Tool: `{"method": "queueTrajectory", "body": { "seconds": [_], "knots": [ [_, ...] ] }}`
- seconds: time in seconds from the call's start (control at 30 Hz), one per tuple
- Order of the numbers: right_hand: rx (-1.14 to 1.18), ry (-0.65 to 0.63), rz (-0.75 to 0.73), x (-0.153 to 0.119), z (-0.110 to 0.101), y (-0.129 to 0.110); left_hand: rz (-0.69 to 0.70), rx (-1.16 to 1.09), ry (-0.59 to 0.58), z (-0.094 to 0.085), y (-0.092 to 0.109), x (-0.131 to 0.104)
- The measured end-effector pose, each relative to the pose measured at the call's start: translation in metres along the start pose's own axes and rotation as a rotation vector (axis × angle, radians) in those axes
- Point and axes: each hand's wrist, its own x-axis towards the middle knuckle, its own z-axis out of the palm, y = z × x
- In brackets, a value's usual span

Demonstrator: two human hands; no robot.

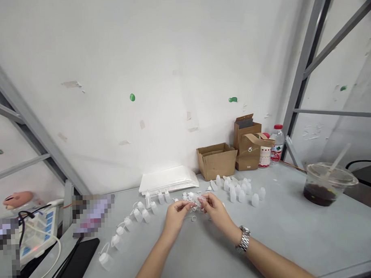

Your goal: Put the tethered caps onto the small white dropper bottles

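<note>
fingertips of the right hand grasp a small translucent piece over the grey table, the left hand pinched closed beside it, its hold unclear; about eleven capped bottles, one box, one paper bag, print illegible.

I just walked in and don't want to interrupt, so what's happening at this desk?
A person sits or stands at a gray table, with the left hand and right hand close together over a pile of small whitish parts. Fingers hide what each grip holds. To the left, small bottles with looped caps form a curved line; to the right, plain translucent pieces stand in a loose group near an open cardboard box.
</note>
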Motion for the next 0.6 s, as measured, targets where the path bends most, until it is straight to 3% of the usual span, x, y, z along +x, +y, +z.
{"method": "queueTrajectory", "body": {
  "seconds": [0.3,0.5,0.6],
  "knots": [
    [0.028,-0.002,0.073,0.002,0.001,0.0,0.05,0.04,-0.001,-0.001,0.006,-0.001],
    [-0.035,0.051,-0.039,-0.003,0.001,-0.008,0.025,-0.06,-0.031,-0.003,0.013,-0.005],
    [-0.178,0.068,-0.153,-0.008,0.001,-0.009,-0.006,-0.139,-0.015,-0.003,0.014,-0.007]
  ]
}}
